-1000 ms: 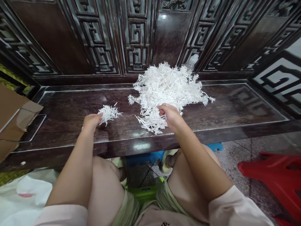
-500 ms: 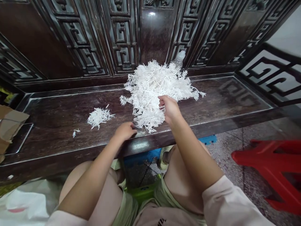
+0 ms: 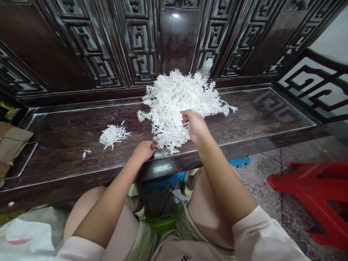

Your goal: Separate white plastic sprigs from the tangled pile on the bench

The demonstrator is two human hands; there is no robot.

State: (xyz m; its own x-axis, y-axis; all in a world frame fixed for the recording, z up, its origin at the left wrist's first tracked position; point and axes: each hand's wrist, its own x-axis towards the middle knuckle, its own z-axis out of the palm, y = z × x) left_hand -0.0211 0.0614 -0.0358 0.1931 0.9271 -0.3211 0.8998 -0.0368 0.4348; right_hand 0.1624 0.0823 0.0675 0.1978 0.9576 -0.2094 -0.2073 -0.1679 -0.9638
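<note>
A large heap of white, thin, branched pieces (image 3: 176, 98) lies on the dark wooden bench, looking like plastic sprigs. My right hand (image 3: 196, 125) is over the front right of this heap, its fingers curled in a pinch; what they hold, if anything, blends into the white behind. At the heap's front left corner, close to the bench edge, is my left hand (image 3: 145, 150). Its fingers are closed and turned downward, hiding whatever is in them. Left of that hand sits a small pile of short white bits (image 3: 112, 136), with a few loose scraps (image 3: 86, 153) beyond it.
A clear bottle with a white cap (image 3: 207, 65) stands behind the heap against the carved wooden back (image 3: 178, 43). Cardboard (image 3: 13, 145) occupies the bench's left end. A red plastic stool (image 3: 312, 192) is on the floor at right, a white bag (image 3: 29, 232) at lower left.
The fingers of my left hand have curled in more tightly near the bench edge. My right hand stays pinched at almost the same spot. The whole view has shifted slightly.
</note>
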